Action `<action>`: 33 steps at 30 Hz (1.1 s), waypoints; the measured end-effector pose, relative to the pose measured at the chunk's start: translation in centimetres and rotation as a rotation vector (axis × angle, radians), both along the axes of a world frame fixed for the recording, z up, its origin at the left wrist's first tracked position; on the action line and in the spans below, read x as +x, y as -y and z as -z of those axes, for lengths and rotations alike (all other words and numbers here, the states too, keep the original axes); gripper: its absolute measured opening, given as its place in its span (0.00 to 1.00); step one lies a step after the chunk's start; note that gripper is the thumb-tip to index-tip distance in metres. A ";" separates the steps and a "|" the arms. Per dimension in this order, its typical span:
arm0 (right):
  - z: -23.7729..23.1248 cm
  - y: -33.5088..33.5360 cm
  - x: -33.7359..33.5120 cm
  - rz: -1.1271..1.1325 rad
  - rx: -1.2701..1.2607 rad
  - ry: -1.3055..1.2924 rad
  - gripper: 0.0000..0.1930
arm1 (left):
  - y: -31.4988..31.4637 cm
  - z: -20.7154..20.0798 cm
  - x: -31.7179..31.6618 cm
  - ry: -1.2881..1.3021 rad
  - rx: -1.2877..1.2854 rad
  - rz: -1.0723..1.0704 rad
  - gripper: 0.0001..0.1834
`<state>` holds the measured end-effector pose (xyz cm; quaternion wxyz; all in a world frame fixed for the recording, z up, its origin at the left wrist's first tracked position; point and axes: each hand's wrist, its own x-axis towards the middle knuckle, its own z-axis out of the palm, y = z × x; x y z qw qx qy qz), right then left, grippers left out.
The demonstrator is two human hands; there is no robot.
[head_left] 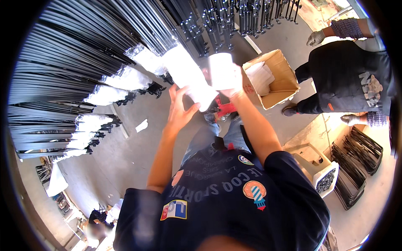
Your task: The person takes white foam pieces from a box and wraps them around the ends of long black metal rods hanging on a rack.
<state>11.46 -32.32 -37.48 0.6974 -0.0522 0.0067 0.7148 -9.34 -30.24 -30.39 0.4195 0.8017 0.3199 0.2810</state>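
My right hand [233,85] is closed on a white roll [220,69], so washed out by light that its surface detail is lost. Beside it, a white sheet [182,67] covers the near ends of some black tubes and stretches down toward me. My left hand [181,109] is at the lower left edge of this sheet, its thumb and fingers spread apart. The fingertips seem to touch the sheet; a firm grip does not show. Long black metal tubes [75,54] stand bundled to the left, several with clear-and-white plastic wrapping [127,78] about their ends.
An open cardboard box [281,79] with white sheets inside stands right of my hands. Beyond it a gloved co-worker [351,77] in dark clothes bends over. A pale bin [324,173] and black bent frames [349,180] are at lower right. A white scrap [142,125] lies on the floor.
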 end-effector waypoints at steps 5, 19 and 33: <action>1.7 -1.4 -3.1 0.022 0.015 -0.207 0.29 | -0.3 -2.2 1.3 -0.256 0.562 -0.183 0.22; 2.1 -1.9 -2.9 -0.089 0.059 -0.172 0.30 | -3.0 -1.3 1.8 -0.094 0.655 -0.111 0.10; 0.8 -0.4 -0.7 0.051 -0.160 0.039 0.29 | -3.5 -1.8 6.8 0.188 -0.270 -0.588 0.47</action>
